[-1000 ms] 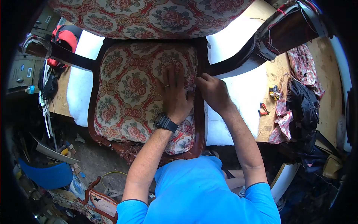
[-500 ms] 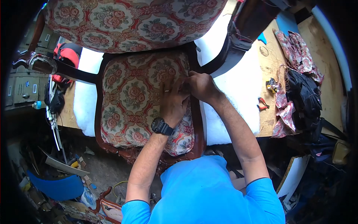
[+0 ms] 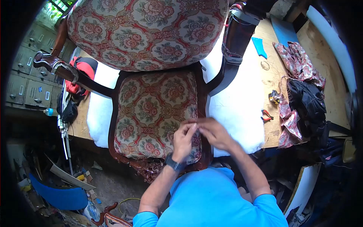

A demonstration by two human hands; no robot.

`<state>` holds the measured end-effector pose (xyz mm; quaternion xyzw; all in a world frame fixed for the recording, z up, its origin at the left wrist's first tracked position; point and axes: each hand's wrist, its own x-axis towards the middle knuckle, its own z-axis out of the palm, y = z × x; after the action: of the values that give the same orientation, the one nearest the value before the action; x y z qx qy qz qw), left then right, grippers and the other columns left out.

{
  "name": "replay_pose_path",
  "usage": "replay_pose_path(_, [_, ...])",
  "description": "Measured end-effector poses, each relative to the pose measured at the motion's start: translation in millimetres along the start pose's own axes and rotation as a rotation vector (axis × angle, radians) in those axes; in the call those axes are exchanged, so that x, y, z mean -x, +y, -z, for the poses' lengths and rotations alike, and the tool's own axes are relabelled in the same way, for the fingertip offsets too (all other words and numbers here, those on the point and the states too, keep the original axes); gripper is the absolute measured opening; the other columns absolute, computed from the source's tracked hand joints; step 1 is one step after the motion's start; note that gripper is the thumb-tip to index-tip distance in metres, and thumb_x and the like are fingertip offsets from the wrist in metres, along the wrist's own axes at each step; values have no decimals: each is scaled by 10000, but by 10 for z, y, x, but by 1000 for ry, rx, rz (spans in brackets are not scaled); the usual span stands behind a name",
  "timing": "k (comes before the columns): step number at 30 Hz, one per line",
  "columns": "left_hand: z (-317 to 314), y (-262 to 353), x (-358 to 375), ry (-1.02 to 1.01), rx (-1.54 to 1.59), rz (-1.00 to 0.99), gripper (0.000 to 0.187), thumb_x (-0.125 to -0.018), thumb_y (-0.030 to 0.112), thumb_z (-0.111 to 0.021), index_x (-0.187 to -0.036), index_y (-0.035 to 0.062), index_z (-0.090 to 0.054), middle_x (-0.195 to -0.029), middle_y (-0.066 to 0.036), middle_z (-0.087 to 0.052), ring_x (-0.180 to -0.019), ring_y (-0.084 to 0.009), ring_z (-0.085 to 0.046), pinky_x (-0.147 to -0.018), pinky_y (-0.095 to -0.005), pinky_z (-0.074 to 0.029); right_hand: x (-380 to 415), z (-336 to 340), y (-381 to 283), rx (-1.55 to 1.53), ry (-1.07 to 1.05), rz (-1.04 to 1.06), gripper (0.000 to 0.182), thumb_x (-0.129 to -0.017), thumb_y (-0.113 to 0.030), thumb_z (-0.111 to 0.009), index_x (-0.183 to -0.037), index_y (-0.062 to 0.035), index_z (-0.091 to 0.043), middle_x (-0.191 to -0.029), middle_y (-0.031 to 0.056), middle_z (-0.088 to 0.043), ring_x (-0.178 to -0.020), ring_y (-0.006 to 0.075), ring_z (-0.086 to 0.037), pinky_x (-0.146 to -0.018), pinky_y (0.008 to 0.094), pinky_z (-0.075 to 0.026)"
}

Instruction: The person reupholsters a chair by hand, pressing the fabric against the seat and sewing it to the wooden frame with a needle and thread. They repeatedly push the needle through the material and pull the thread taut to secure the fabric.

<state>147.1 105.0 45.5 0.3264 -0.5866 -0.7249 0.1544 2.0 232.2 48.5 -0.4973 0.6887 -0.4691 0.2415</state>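
Note:
A carved dark-wood armchair (image 3: 204, 151) lies in front of me, its seat cushion (image 3: 147, 108) and backrest (image 3: 151, 34) covered in floral fabric. Over the right front part of the seat, my left hand (image 3: 183, 142) is closed, thumb and fingertips pinched together. My right hand (image 3: 216, 134) meets it at the fingertips, also pinched and slightly blurred. Whatever lies between the fingers is too small to make out. The seat fabric's right edge runs just below both hands, beside the wooden frame.
White padding (image 3: 236, 113) covers the wooden table (image 3: 270, 132) under the chair. To the right are red-handled pliers (image 3: 267, 115), fabric scraps (image 3: 298, 62), a black bag (image 3: 308, 94) and a blue piece (image 3: 259, 47). A red bag (image 3: 84, 72) and metal lockers (image 3: 28, 75) stand left.
Both hands have come down and toward me from the seat's right side, my left hand lifting off the fabric to meet my right. The camera view has shifted, showing more of the backrest.

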Motion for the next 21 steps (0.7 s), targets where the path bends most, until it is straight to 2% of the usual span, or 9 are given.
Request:
replay_pose_path(1, [8, -11, 147, 19, 126, 53, 220, -1080, 194, -690, -1081, -7, -782, -1371, -122, -641, -1308, -156, -571, -1104, -336, -478, 201, -90, -156, -93, 62, 8, 232, -987, -82, -684, -1181, 33, -738, -1287, 229, -723, -1230, 402, -670, -1065, 470, -541])
replay_pose_path(4, [-139, -156, 388, 18, 382, 13, 253, -1098, 208, -650, -1072, -9, -777, -1383, -134, -645, -1328, -212, -580, -1138, -377, -462, 471, -268, -375, -225, 181, -15, 219, -1023, -71, -663, -1198, 47, -723, -1244, 210, -740, -1205, 352, -685, -1058, 448, -543])
replay_pose_path(6, [-209, -105, 398, -98, 256, -124, 275, -1109, 237, -627, -1105, -2, -764, -1394, -139, -642, -1345, -246, -577, -1159, -403, -447, 602, -317, -402, -316, 261, -48, 199, -1085, -82, -604, -1211, 37, -703, -1257, 196, -750, -1160, 280, -701, -1048, 407, -537])
replay_pose_path(9, [-281, 41, 243, -261, -168, -450, 289, -1089, 280, -626, -1183, 22, -713, -1293, -157, -687, -1303, -334, -626, -1208, -512, -425, 883, -54, -633, -720, 359, -224, 188, -1135, -111, -550, -1170, 21, -678, -1032, 126, -780, -894, 197, -732, -836, 357, -609])
replay_pose_path(11, [-184, 7, 114, -388, -531, -631, 286, -1058, 281, -665, -1200, 35, -694, -1216, -161, -709, -1242, -352, -662, -1205, -561, -435, 1113, 370, -868, -991, 513, -267, 206, -1165, -167, -521, -1077, -33, -650, -798, 32, -689, -641, 111, -624, -610, 312, -572])
replay_pose_path(12, [-167, 14, 82, -401, -599, -716, 244, -997, 222, -733, -1174, 55, -716, -1162, -164, -729, -1185, -353, -692, -1202, -605, -442, 1278, 574, -868, -976, 603, -217, 215, -1165, -183, -529, -1049, -41, -642, -734, -4, -587, -584, 96, -554, -547, 302, -536])
replay_pose_path(14, [-58, -109, -17, -453, -699, -777, 203, -980, 176, -750, -1142, 60, -712, -1111, -138, -728, -1140, -340, -704, -1190, -601, -466, 1713, 1060, -824, -823, 776, -183, 245, -1169, -234, -539, -1021, -60, -629, -658, -74, -349, -520, 61, -384, -476, 270, -450])
replay_pose_path(16, [-5, -226, -90, -439, -745, -865, 149, -971, 130, -753, -1098, 68, -708, -1054, -107, -717, -1071, -314, -716, -1154, -579, -521, 2260, 1567, -694, -642, 916, -274, 194, -1157, -206, -570, -1040, -63, -630, -681, -67, -391, -547, 55, -366, -524, 258, -427])
replay_pose_path(21, [-143, -184, -34, -464, -791, -942, 139, -988, 178, -752, -1030, 61, -690, -979, -107, -685, -961, -322, -700, -1031, -504, -581, 3127, 2130, -787, -298, 908, -489, 160, -1149, -183, -597, -1068, -54, -646, -715, -54, -445, -592, 17, -396, -526, 205, -365])
